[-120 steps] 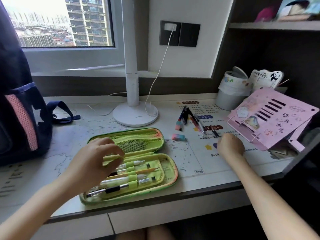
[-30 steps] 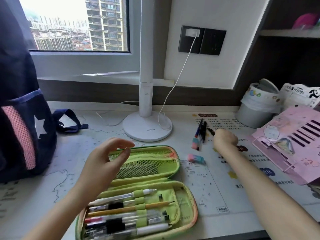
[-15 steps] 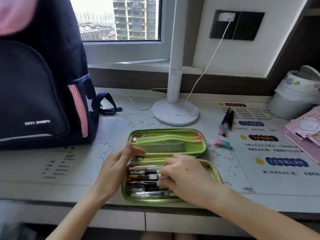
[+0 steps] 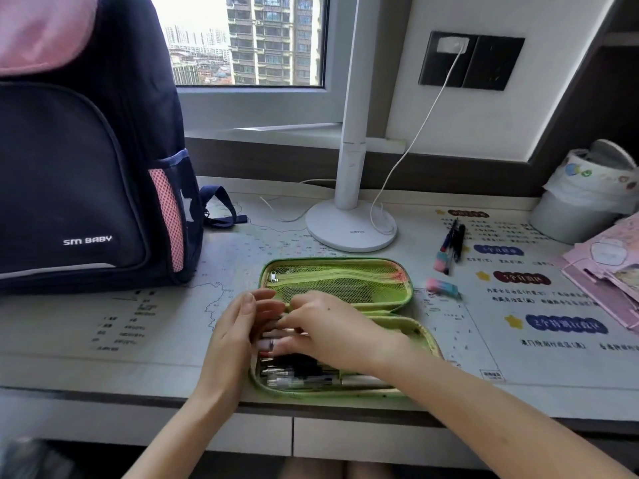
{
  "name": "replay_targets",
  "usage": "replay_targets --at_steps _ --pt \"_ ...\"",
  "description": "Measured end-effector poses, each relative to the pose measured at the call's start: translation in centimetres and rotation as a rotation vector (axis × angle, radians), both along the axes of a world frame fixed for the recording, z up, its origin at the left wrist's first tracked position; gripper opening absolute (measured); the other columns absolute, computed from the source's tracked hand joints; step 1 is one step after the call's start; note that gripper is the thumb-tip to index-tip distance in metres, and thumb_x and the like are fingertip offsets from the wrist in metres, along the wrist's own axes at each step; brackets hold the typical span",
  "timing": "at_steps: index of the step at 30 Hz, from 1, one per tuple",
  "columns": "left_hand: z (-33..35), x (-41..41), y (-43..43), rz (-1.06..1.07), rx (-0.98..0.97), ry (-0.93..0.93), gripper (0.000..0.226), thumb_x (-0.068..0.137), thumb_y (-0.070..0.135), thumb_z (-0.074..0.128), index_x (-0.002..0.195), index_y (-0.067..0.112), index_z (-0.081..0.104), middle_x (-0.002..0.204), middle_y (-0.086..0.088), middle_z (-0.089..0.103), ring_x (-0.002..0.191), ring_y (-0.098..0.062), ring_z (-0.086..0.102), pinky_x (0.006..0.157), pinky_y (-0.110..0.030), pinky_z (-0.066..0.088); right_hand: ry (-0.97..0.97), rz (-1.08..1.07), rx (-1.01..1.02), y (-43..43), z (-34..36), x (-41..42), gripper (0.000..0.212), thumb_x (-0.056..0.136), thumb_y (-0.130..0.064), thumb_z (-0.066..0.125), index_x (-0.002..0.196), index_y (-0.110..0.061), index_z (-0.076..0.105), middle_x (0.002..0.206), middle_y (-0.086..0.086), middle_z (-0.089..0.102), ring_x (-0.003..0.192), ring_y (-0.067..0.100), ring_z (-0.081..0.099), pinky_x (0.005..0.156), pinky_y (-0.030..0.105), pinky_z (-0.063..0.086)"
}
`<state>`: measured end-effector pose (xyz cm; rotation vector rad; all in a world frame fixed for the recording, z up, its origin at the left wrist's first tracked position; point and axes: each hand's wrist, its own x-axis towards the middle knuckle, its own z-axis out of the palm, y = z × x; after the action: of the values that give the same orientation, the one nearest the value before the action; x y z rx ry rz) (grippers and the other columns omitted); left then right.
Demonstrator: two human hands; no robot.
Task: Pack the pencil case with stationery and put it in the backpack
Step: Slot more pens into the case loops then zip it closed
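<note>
The green pencil case lies open at the desk's front edge, its mesh lid folded back and several pens in the elastic loops of the lower half. My left hand rests against the case's left end with fingers spread. My right hand lies across the loops, fingertips pinching a white pen at its left end; much of the pen row is hidden under it. The dark blue and pink backpack stands upright at the left. Loose pens and a pink-blue eraser lie to the right of the case.
A white lamp base with its pole and charging cable stands behind the case. A lined white bin sits at the back right. A pink book stand lies at the right edge. A backpack strap trails on the desk.
My right hand took pens from the loose pile and came back over the case. My left hand dropped onto the case's left end. The view swung left, showing more of the backpack.
</note>
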<state>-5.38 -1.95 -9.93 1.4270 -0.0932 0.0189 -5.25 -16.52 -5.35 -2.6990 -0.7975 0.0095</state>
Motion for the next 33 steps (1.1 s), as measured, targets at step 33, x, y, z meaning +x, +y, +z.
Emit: replay_targets --at_steps 33 --pt "5.4 8.6 -6.3 -0.056 0.606 -0.519 0.013 0.086 0.017 0.059 0.083 0.029 0.064 0.097 0.027 0.059 0.087 0.007 0.056 0.070 -0.011 0.041 0.038 -1.343 -0.161 -24.0 -3.1 16.9 0.034 0.094 -0.005 0.039 0.127 0.000 0.044 0.127 0.019 0.054 0.113 0.033 0.054 0.085 0.041 0.047"
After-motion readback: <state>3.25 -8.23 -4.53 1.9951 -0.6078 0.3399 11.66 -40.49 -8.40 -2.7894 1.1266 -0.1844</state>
